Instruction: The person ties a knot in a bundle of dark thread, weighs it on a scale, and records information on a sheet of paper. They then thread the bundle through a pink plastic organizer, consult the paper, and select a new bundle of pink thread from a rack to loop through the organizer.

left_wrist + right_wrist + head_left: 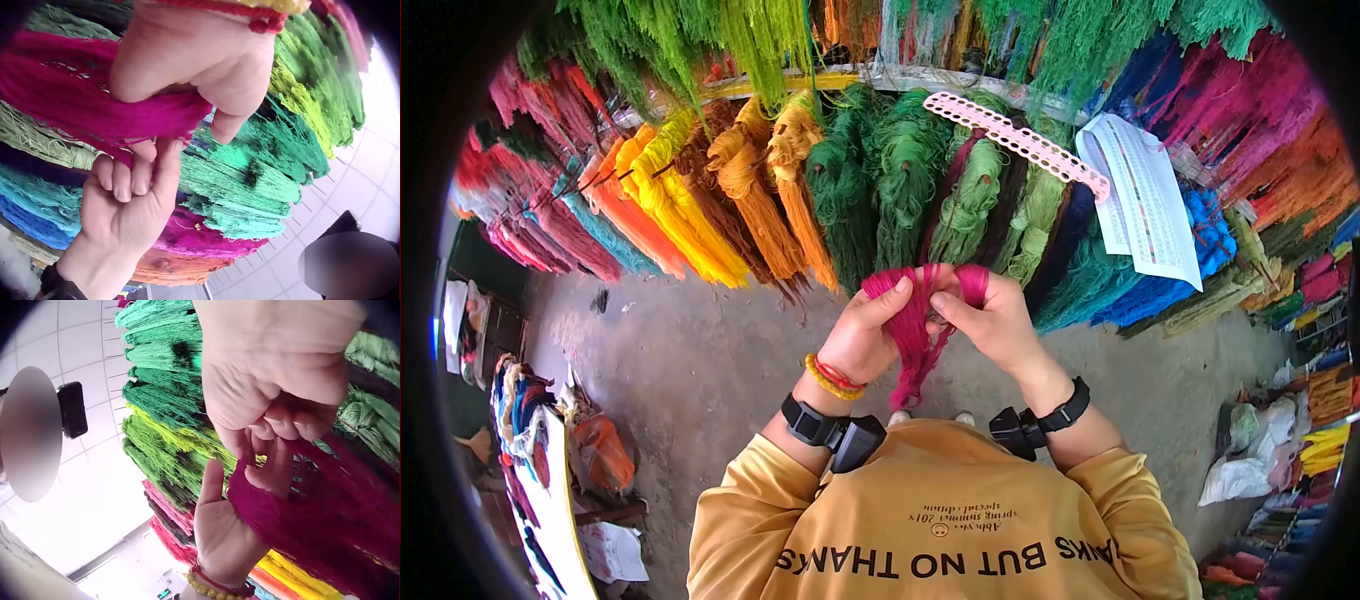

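A magenta yarn skein (pixel 915 335) hangs between both hands in front of the chest, its loose strands trailing down. My left hand (pixel 862 330), with red and yellow bracelets at the wrist, holds the skein between thumb and fingers. From the other side my right hand (pixel 998 325) pinches strands near the top with its thumb and curled fingers. Up close in the left wrist view, the skein (pixel 94 103) stretches flat under the left thumb, and the right fingertips meet its end. The right wrist view shows the right hand (pixel 275 369) with fingers bent in at the strands.
Behind the hands hangs a row of hanks, among them green (pixel 905 170), yellow (pixel 675 200) and orange ones. A pink perforated strip (pixel 1020 145) and a printed sheet (pixel 1140 200) lie over them. Plastic bags (pixel 1255 460) sit on the grey floor (pixel 670 345) to the right.
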`<state>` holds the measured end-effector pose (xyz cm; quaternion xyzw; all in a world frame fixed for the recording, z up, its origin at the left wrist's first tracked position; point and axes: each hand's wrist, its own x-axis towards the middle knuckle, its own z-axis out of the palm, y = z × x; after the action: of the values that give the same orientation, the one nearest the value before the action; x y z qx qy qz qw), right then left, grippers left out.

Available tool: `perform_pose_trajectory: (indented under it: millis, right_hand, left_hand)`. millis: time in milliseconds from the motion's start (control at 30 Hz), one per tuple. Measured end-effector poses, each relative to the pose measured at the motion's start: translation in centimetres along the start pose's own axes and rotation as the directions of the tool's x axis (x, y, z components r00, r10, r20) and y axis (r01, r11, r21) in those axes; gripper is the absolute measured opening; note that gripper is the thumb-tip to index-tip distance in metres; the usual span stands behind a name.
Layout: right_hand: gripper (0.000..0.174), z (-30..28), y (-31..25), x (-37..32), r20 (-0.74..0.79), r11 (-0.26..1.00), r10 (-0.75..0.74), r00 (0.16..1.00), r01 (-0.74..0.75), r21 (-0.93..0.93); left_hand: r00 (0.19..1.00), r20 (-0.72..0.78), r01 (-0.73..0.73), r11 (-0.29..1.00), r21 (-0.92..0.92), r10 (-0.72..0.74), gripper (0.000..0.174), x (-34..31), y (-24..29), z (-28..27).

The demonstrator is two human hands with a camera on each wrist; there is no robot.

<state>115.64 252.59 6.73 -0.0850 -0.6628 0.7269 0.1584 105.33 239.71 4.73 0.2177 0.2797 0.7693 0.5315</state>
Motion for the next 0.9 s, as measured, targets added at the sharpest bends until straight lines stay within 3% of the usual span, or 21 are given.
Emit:
perform_pose_trajectory:
  millis: [167,267,467,567,833,900]
  right_hand:
    - [0.015,0.5,0.1,0.0,-0.024,0.999,0.019,1.0,-0.02,-0.042]
    - [0.013,0.3,0.3,-0.1,-0.018,0.996,0.0,1.0,-0.002,-0.086]
    - [0.011,0.4,0.9,-0.2,-0.003,0.992,-0.011,1.0,0.011,-0.122]
    - [0.01,0.5,1.0,-0.2,-0.024,0.992,-0.035,0.999,0.031,-0.124]
    - [0.01,0.7,0.5,-0.7,-0.096,0.993,-0.003,0.995,-0.009,-0.12]
    - [0.01,0.7,1.0,-0.7,-0.102,0.991,-0.054,0.993,0.041,-0.126]
  left_hand:
    - [1.0,-0.019,0.016,0.999,0.033,-0.015,0.047,-0.2,0.2,0.8]
    - [0.999,-0.043,-0.007,1.0,-0.026,0.006,0.039,-0.2,0.4,1.2]
    - [0.962,-0.267,-0.046,0.997,0.062,0.061,0.018,0.3,-0.3,0.7]
    - [0.947,-0.315,-0.037,0.997,0.072,0.058,0.018,0.2,-0.2,1.0]
    - [0.956,-0.286,-0.048,0.997,0.054,0.061,0.018,0.0,-0.2,1.0]
    - [0.948,-0.309,-0.055,0.996,0.07,0.074,0.018,0.0,-0.3,1.2]
